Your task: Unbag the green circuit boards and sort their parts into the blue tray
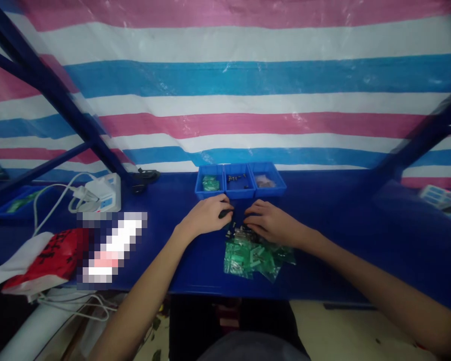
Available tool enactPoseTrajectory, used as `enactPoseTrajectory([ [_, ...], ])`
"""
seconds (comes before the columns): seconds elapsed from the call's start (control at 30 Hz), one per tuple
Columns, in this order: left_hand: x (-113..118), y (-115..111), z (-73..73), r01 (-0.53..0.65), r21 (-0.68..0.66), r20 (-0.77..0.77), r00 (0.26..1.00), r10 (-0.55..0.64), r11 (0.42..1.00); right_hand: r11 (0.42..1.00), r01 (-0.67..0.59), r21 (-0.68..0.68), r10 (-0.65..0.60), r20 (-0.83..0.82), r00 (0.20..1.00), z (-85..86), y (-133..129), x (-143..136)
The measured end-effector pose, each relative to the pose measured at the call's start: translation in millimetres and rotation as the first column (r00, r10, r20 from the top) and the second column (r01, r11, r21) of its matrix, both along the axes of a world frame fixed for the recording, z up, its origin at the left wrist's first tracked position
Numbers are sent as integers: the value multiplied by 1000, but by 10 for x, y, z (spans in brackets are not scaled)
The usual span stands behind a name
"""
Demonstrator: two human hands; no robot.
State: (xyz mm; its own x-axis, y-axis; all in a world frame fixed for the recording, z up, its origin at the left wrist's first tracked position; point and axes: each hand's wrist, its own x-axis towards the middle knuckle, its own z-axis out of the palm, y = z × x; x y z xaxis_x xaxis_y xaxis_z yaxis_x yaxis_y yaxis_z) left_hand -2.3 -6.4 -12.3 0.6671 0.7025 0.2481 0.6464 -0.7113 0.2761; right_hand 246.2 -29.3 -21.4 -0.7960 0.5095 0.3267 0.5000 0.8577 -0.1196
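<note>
The left grip [221,210] hangs low over the blue surface [161,200], its fingers bent and the thumb drawn toward them; a dark patch shows between, but I cannot tell whether it is a held piece or shadow. The right grip [253,220] faces it, a gap apart, fingers curled downward; whether they pinch anything is hidden. Small dark parts [243,233] lie loose just below and between the two grips, closest to the right one. Nearer the person, under the right grip and wrist, spread clear green-tinted bags [250,258], overlapping each other. Just beyond both grips stand three joined blue bins: the left bin [209,194], past the left grip, holds green packets; the middle bin [240,193] holds a few dark parts; the right bin [272,191], past the right grip, holds pale pinkish pieces. Well left of the left grip sit a white power strip [115,193] and a red bag [60,255].
</note>
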Motion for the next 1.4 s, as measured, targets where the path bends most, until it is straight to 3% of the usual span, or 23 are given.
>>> enactPoseTrajectory([
  [0.13, -15, 15, -7, 21, -9, 7, 1000, -21, 1000, 998, 4, 65, -8, 63, 998, -70, 18, 19],
  [0.27, -4, 6, -9, 23, 22, 20, 1000, -23, 1000, 999, 24, 33, -26, 61, 998, -109, 10, -12],
  [0.53, 37, -26, -11, 5, 94, 18, 1000, -6, 996, 997, 52, -64, -58, -96, 994, 4, -42, -59],
  [0.8, 91, -50, -16, 46, 133, 69, 996, -56, 990, 965, 218, -145, -250, -268, 930, -4, -27, -13],
  [0.93, 111, -51, -36, 72, 142, 92, 992, -86, 987, 960, 234, -155, -275, -356, 893, -10, -21, -28],
  [1.23, 198, -83, -79, 103, 161, 135, 983, -126, 982, 931, 300, -209, -362, -401, 842, -38, -52, -90],
  [1.4, 245, -98, -104, 75, 222, 169, 979, -114, 972, 910, 281, -304, -393, -421, 818, -1, -88, -133],
])
